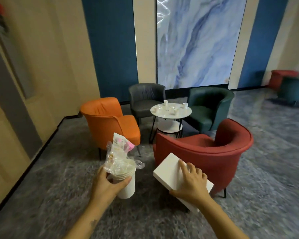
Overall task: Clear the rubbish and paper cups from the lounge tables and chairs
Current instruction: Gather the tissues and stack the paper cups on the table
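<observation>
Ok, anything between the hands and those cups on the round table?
Yes. The red armchair sits directly between the hands and the round table holding the paper cups. Both hands are also full: left hand grips stacked cups, right hand a white box.

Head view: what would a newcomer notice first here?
Nearest, the left hand grips a stack of paper cups stuffed with plastic wrappers, while the right hand holds a white box. Beyond, four coloured armchairs ring a round white table with more paper cups on it.
</observation>
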The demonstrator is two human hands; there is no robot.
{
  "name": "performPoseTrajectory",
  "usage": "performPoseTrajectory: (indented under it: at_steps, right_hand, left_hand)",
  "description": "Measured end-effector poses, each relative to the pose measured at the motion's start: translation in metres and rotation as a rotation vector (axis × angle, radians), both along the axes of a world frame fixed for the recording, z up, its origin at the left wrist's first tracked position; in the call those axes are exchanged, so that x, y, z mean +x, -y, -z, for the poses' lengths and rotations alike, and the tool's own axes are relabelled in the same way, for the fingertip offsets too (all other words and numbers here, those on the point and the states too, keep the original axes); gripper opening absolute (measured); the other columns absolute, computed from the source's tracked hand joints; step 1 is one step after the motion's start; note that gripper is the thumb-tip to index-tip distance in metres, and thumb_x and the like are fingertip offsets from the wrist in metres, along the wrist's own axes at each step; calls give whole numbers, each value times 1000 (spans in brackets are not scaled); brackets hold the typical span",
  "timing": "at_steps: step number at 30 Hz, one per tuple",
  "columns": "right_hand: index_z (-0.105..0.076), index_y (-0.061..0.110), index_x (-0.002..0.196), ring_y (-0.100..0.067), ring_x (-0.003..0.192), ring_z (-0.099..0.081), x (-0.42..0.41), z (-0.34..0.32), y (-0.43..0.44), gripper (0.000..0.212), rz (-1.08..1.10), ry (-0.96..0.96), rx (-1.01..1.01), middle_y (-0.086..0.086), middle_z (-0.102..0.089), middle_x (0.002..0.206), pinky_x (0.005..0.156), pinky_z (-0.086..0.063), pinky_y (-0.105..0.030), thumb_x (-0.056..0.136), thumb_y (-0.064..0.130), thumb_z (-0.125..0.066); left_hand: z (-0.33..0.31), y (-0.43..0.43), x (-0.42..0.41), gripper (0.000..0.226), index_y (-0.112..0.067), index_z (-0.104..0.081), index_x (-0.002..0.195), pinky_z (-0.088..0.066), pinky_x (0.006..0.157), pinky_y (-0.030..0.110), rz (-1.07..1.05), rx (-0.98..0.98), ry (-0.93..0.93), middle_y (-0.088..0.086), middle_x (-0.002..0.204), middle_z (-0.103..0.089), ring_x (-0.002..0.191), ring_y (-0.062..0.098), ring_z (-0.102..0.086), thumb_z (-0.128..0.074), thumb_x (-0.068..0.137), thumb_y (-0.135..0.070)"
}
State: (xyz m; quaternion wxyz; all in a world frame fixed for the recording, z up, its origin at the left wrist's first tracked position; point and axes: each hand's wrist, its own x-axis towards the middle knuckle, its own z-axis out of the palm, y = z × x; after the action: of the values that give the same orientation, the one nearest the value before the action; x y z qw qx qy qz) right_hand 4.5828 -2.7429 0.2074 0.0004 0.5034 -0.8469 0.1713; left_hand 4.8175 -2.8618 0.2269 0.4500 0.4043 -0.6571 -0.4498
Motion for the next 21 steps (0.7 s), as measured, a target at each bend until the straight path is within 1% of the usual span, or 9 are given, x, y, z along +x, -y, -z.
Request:
performPoseTrajectory:
  at_steps: [3, 7, 11, 13, 15, 17, 18, 19, 21]
  right_hand:
    - [-6, 30, 142, -28, 120, -30, -41, -5, 88, 108, -13, 6, -11, -2, -24, 140, 98, -24, -42, 58, 66, -63]
    - [-9, 29, 141, -30, 121, -31, -98, -28, 201, 105, 11, -40, -71, -4, -24, 141, 97, -25, -42, 59, 65, -65]
    - [-10, 29, 140, -30, 120, -32, -136, -31, 303, 105, 14, -19, -89, -4, -25, 140, 97, -25, -43, 58, 66, -65]
    - [-10, 30, 139, -29, 119, -32, -152, -21, 349, 105, 8, -13, -81, -3, -26, 139, 97, -25, -43, 58, 67, -64]
    - [-9, 30, 139, -29, 120, -31, -169, -11, 394, 105, 22, -6, -58, -3, -25, 138, 97, -24, -43, 58, 68, -63]
    - [-10, 30, 140, -28, 120, -31, -190, -1, 444, 104, 58, -5, -49, -2, -26, 139, 97, -24, -42, 59, 68, -62]
    - [-10, 30, 140, -28, 120, -31, -200, 2, 469, 103, 76, -4, -48, -2, -26, 139, 97, -24, -42, 59, 69, -62]
    - [-11, 30, 140, -28, 120, -32, -210, 5, 495, 103, 98, -1, -44, -2, -27, 139, 97, -25, -41, 59, 68, -62]
    - [-11, 29, 140, -27, 119, -32, -230, 6, 546, 103, 139, 8, -32, -2, -27, 138, 97, -25, -41, 59, 66, -63]
  left_hand:
    - [-5, 86, -48, 74, -15, -49, 122, -47, 83, 31, 18, -37, 17, 5, 127, -53, 105, 17, -54, -85, 57, -8]
    - [-26, 198, -99, 72, -27, -48, 115, -48, 81, 28, 49, -91, 29, -4, 124, -50, 100, 7, -55, -85, 56, -10]
    - [-22, 300, -130, 70, -25, -49, 116, -43, 94, 36, 30, -119, 105, -2, 125, -50, 112, 15, -50, -86, 57, -17]
    - [-16, 350, -147, 71, -21, -50, 117, -43, 96, 39, 34, -134, 124, -1, 125, -51, 114, 17, -49, -86, 57, -17]
    - [-12, 401, -169, 68, -25, -49, 112, -42, 91, 33, 30, -157, 131, -4, 120, -51, 109, 13, -49, -86, 57, -16]
    - [-9, 456, -197, 69, -26, -47, 112, -41, 82, 17, 60, -164, 116, -8, 114, -50, 98, 4, -49, -86, 57, -13]
    - [-9, 486, -212, 70, -24, -47, 114, -39, 76, 7, 85, -151, 97, -10, 112, -48, 93, -3, -49, -85, 57, -11]
    - [-9, 515, -225, 71, -21, -48, 117, -39, 69, 2, 113, -141, 87, -10, 112, -47, 89, -7, -48, -85, 57, -8]
    - [-11, 574, -248, 73, -16, -48, 120, -38, 69, -1, 144, -144, 93, -6, 117, -47, 92, -6, -48, -84, 57, -7]
